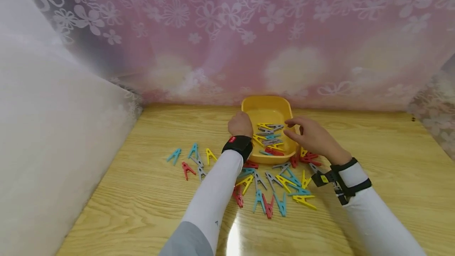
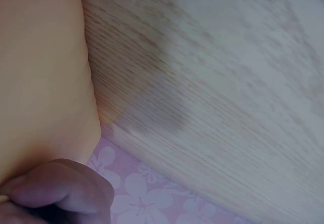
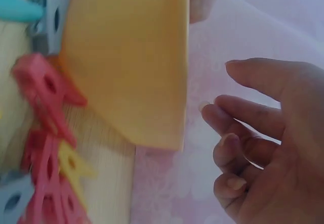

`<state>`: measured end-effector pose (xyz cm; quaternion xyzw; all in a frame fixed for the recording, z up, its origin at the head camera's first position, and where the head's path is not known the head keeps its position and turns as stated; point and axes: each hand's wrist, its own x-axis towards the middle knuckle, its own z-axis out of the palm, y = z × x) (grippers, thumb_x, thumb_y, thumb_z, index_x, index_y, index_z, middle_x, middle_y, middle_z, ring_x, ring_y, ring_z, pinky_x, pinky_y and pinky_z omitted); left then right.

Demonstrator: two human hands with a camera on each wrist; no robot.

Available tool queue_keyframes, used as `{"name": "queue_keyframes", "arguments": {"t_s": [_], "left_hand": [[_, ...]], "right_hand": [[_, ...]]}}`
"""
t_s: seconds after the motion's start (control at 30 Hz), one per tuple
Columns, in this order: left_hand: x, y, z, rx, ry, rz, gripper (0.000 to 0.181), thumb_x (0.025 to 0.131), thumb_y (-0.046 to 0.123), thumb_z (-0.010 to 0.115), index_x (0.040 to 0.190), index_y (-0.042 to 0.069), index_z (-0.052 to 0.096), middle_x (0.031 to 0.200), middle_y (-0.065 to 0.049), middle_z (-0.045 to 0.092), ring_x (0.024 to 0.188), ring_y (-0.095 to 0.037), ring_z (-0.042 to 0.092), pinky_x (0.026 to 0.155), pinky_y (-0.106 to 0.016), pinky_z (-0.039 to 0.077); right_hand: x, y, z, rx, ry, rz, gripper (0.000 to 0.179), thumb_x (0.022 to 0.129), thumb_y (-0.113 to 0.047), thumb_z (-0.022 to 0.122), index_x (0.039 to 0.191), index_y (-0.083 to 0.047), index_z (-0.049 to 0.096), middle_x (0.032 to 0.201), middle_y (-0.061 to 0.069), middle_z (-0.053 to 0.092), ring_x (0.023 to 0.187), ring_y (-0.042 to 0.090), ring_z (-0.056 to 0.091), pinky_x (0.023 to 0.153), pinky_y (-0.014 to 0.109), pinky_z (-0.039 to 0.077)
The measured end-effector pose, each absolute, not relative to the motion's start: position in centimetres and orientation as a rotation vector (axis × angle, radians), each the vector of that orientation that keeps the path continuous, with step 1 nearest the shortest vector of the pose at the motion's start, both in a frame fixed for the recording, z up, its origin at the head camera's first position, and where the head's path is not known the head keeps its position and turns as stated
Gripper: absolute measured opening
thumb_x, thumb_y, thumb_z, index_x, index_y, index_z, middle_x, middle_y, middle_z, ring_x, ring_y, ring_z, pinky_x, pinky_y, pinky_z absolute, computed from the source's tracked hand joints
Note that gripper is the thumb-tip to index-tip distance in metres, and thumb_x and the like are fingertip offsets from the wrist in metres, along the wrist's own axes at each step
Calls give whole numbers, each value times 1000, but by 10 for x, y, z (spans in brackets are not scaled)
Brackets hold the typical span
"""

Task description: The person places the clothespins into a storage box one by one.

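Note:
A yellow plastic basin [image 1: 267, 113] stands near the back of the table, with several yellow, grey, blue and red clothespins [image 1: 271, 142] lying in it. At its left side my left hand [image 1: 240, 123] grips the rim; the left wrist view shows the curled fingers [image 2: 66, 186] against the basin wall [image 2: 40, 72]. Over the right rim hovers my right hand [image 1: 314, 137], holding nothing. In the right wrist view its thumb and loosely bent fingers [image 3: 248, 107] are apart, beside the basin's outer wall [image 3: 131, 57].
Many loose clothespins [image 1: 281, 202] lie on the wooden table [image 1: 142, 192] in front of the basin. A smaller group, with a red clothespin [image 1: 187, 170], lies to the left. Flowered pink cloth [image 1: 220, 58] hangs behind, and a white sheet [image 1: 53, 129] at left.

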<state>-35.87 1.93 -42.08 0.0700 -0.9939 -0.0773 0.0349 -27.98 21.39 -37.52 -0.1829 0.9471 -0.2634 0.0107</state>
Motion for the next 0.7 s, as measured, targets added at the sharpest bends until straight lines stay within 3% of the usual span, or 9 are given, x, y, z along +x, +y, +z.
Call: {"name": "queue_keyframes", "arguments": {"t_s": [0.33,0.53,0.7], "left_hand": [[-359,16,-423,192,-3068,-259,24,100,20,50,110,4,64,90,-6,69,78,-17,67,63,-32,54],[-358,16,-420,193,-3075,-263,24,100,21,49,109,4,64,88,-7,69,77,-18,67,60,-32,54],[-356,19,-416,196,-3081,-283,23,100,20,49,109,4,63,88,-8,69,78,-19,67,61,-33,54]], "right_hand": [[-267,248,-382,-558,2969,-902,34,96,-21,59,121,3,60,113,17,59,69,22,46,58,34,38],[-255,272,-395,-509,2979,-897,35,96,-22,59,119,4,61,110,18,59,69,20,45,57,32,38],[-247,294,-406,-488,2991,-878,30,95,-12,59,120,6,60,112,21,58,67,19,44,56,32,37]]}}
